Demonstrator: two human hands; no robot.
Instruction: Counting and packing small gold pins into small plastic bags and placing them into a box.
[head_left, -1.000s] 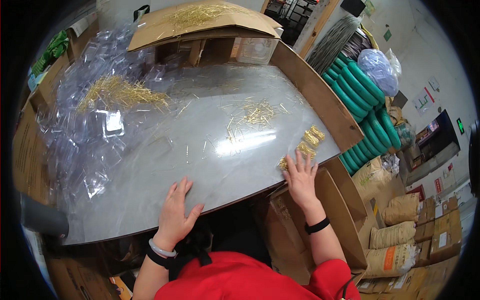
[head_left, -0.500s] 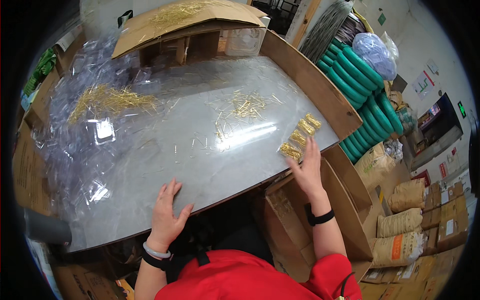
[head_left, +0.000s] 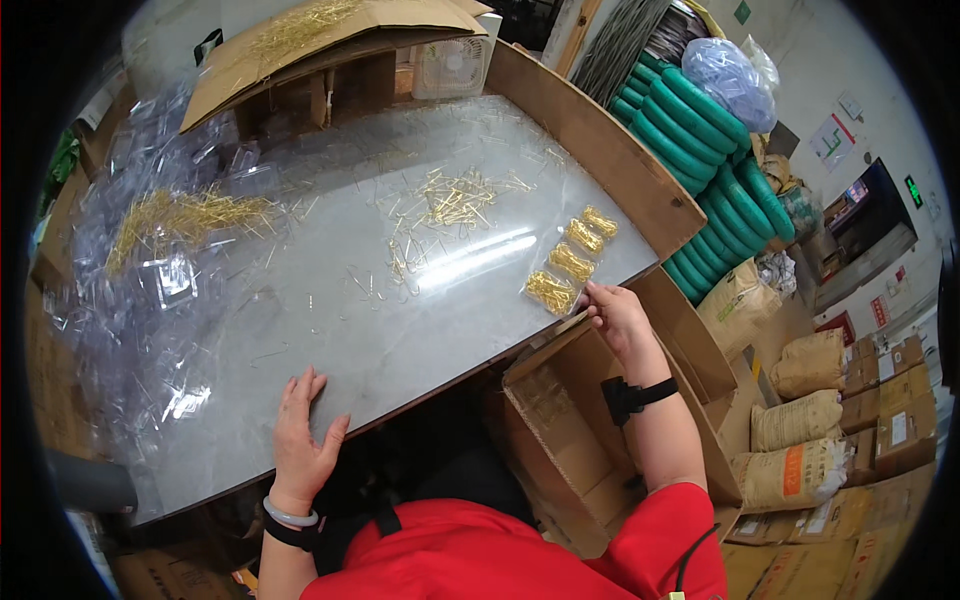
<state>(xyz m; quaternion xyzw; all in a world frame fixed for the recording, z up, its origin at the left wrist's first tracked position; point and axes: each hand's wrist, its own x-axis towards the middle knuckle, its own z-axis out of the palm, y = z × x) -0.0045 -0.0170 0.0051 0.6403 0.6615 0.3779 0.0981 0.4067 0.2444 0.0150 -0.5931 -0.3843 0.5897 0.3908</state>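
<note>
Four small clear packets of gold pins lie in a slanting row near the right edge of the table, running from the far end down toward me. My right hand is at the near end of that row, just off the table's edge, its fingertips pinched at the corner of the nearest packet; the fingers are curled in, though I cannot tell whether they truly grip the plastic or only touch it. My left hand lies flat and open, palm down, on the table's near edge, fingers spread and holding nothing, well apart from the packets. Loose gold pins are scattered in a small heap on the middle of the table, beyond the packets. A bigger heap of pins sits far to the left, on crumpled clear plastic bags that cover that side. At the far end stands a cardboard box with more pins on its top flap. Below my right hand, beside the table, an open carton stands on the floor. Green coils are stacked to the right past the wooden side board, and filled sacks lie farther right.
</note>
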